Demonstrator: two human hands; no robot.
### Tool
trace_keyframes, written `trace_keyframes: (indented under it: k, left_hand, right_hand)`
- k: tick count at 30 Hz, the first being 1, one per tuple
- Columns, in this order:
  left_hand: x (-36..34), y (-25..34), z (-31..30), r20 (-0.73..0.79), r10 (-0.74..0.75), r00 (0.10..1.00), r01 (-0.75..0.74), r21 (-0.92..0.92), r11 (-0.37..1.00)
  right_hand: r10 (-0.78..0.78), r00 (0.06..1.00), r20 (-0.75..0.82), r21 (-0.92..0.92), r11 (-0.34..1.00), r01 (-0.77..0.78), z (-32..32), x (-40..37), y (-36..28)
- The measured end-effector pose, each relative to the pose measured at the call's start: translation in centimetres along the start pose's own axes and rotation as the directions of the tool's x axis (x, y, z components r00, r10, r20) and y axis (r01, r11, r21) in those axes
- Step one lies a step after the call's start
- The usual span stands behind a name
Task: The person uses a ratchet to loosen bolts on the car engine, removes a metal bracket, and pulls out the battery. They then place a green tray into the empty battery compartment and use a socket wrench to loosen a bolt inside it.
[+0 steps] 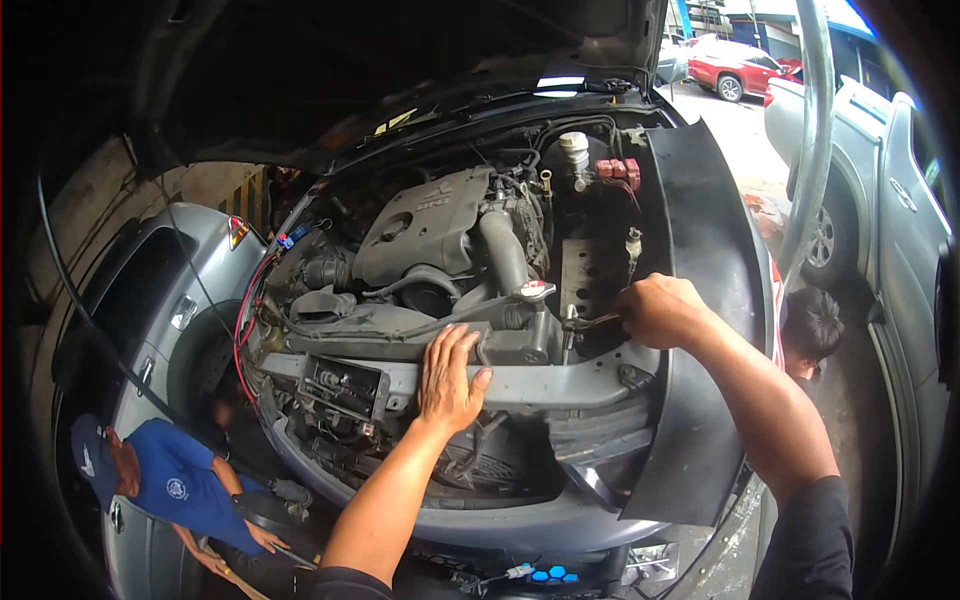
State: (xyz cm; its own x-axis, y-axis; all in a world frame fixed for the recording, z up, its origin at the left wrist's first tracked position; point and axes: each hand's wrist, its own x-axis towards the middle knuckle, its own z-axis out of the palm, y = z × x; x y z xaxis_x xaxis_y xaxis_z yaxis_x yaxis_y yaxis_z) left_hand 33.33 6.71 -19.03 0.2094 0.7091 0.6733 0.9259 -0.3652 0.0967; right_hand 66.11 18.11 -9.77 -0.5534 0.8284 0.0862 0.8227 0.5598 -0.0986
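My left hand (450,385) lies with its fingers spread on the top edge of the radiator (390,348) and the grey front crossmember (540,385). On the right side of the engine bay, my right hand (660,310) is closed in a fist around what looks like a ratchet wrench (597,322). Its slim dark handle runs left from the fist to an upright shiny metal piece (569,335) by the crossmember; most of the handle is hidden in my hand. Just behind the fist stands a loose cable connector (633,243). A perforated metal tray (577,265) lies beyond.
A grey engine cover (425,225), a radiator cap (536,289) and a fluid reservoir (575,150) fill the bay. The raised hood (400,70) hangs above. A black mat (700,330) covers the right fender. A person in blue (180,490) is at lower left; another person's head (812,325) shows right.
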Motion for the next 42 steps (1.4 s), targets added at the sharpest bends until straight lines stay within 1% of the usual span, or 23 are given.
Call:
trace_keyframes:
  k: [5, 7, 9, 12, 15, 16, 19, 25, 28, 31, 34, 35, 37, 40, 42]
  left_hand:
    - [0.4, 0.0, 0.6, -0.033, -0.014, 0.999, 0.016, 0.084, 0.996]
    - [0.5, -0.3, 0.8, -0.011, -0.025, 1.0, 0.026, 0.072, 0.997]
    - [1.1, -0.1, 0.5, 0.1, -0.024, 0.995, 0.009, 0.152, 0.988]
    - [1.1, -0.3, 0.7, 0.109, -0.055, 0.992, 0.042, 0.119, 0.992]
    - [1.0, -0.4, 1.0, 0.124, -0.086, 0.989, 0.073, 0.107, 0.992]
    - [0.9, -0.5, 1.1, 0.13, -0.093, 0.987, 0.079, 0.11, 0.991]
    - [0.9, -0.5, 1.1, 0.157, -0.1, 0.982, 0.082, 0.118, 0.99]
    - [0.8, -0.7, 1.1, 0.183, -0.09, 0.979, 0.067, 0.128, 0.989]
    - [0.8, -0.7, 1.1, 0.179, -0.079, 0.981, 0.057, 0.126, 0.99]
    - [0.6, -0.7, 1.3, 0.14, -0.108, 0.984, 0.093, 0.106, 0.99]
    - [0.8, -0.7, 1.3, 0.131, -0.09, 0.987, 0.076, 0.104, 0.992]
    - [0.9, -0.7, 1.2, 0.129, -0.082, 0.988, 0.069, 0.103, 0.992]
    - [0.8, -0.7, 1.2, 0.122, -0.074, 0.99, 0.062, 0.102, 0.993]
    - [0.9, -0.8, 1.0, 0.117, -0.056, 0.992, 0.043, 0.114, 0.993]
    - [0.9, -0.6, 0.9, 0.098, -0.057, 0.994, 0.046, 0.116, 0.992]
  right_hand:
    - [-0.124, 0.99, 0.063, 0.021, 0.992, 0.123, 0.8, 3.1, 0.9]
    - [-0.204, 0.979, 0.013, 0.064, 0.977, 0.203, 1.6, 3.7, 1.4]
    - [-0.269, 0.963, 0.012, 0.107, 0.958, 0.266, 2.7, 4.4, 1.7]
    - [-0.319, 0.948, 0.026, 0.167, 0.936, 0.31, 3.0, 4.2, 2.0]
    - [-0.33, 0.943, 0.039, 0.181, 0.931, 0.319, 3.2, 4.1, 2.4]
    - [-0.339, 0.941, 0.003, 0.208, 0.92, 0.331, 3.7, 4.3, 2.6]
    - [-0.318, 0.948, -0.01, 0.213, 0.926, 0.313, 4.6, 4.6, 2.8]
    - [-0.32, 0.947, 0.014, 0.367, 0.883, 0.293, 4.3, 5.0, 2.7]
    - [-0.347, 0.938, -0.014, 0.32, 0.887, 0.333, 4.5, 4.9, 2.4]
    - [-0.367, 0.929, -0.045, 0.311, 0.879, 0.362, 4.6, 4.8, 2.2]
    - [-0.431, 0.895, 0.114, 0.218, 0.89, 0.401, 2.9, 6.2, 2.0]
    - [-0.442, 0.889, 0.116, 0.179, 0.89, 0.419, 2.0, 6.8, 1.4]
    - [-0.525, 0.827, 0.199, 0.18, 0.849, 0.496, -0.4, 8.9, 0.2]
    - [-0.507, 0.834, 0.22, 0.152, 0.862, 0.484, -1.5, 10.4, -2.2]
    - [-0.493, 0.843, 0.214, 0.148, 0.87, 0.471, -1.2, 10.1, -2.1]
